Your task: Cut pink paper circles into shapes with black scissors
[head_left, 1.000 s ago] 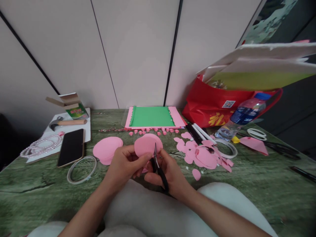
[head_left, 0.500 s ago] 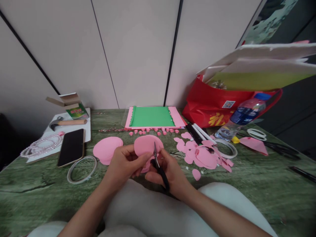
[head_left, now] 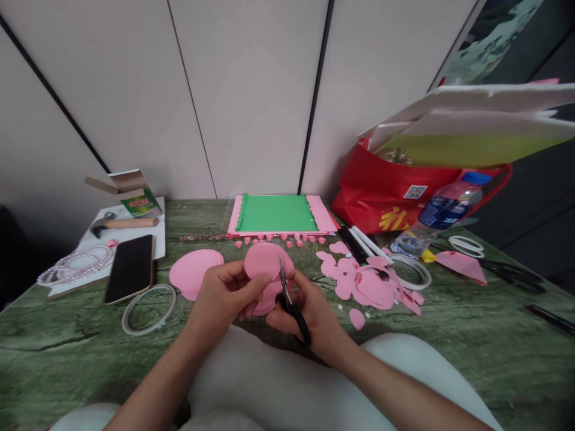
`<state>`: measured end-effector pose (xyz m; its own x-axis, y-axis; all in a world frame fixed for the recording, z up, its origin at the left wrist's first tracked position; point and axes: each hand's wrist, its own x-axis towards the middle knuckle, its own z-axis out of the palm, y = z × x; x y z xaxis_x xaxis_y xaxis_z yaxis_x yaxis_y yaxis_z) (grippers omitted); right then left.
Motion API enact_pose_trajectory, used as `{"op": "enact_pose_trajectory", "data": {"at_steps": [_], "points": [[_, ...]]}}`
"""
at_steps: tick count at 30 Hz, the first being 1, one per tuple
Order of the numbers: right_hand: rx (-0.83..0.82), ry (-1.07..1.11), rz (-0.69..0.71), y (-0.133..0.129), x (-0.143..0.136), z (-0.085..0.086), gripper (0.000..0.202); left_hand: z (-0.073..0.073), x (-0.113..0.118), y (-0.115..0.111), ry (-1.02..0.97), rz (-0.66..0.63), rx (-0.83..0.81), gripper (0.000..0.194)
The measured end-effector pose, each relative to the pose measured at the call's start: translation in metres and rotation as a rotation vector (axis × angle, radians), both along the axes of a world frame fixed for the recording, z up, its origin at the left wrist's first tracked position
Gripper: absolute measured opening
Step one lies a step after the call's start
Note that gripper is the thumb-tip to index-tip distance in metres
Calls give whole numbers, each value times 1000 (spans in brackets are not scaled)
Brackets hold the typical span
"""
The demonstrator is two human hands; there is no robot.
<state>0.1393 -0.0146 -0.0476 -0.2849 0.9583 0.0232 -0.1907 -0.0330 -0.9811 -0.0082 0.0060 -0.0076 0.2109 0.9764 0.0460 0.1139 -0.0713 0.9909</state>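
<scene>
Left hand (head_left: 218, 299): pinching a round pink paper piece (head_left: 260, 261) over the near middle of the green wood-grain table (head_left: 58, 365).
Right hand (head_left: 314, 311): grasping black-handled metal scissors (head_left: 295, 312), blades at the paper piece's right side.
On the left: overlapping pink paper ovals (head_left: 195, 270).
On the right: loose pink paper scraps (head_left: 374, 288).

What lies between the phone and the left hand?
In the head view, pink paper discs lie between the phone and the left hand, with a tape roll nearer the person.
</scene>
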Motion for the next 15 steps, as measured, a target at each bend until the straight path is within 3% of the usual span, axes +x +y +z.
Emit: {"op": "enact_pose_trajectory", "data": {"at_steps": [9, 15], "points": [[-69, -39, 4, -1, -2, 7, 59, 5, 5, 0, -177, 54, -36, 18], [-97, -53, 34, -2, -4, 4, 61, 5, 5, -2, -68, 43, -29, 25]]}}
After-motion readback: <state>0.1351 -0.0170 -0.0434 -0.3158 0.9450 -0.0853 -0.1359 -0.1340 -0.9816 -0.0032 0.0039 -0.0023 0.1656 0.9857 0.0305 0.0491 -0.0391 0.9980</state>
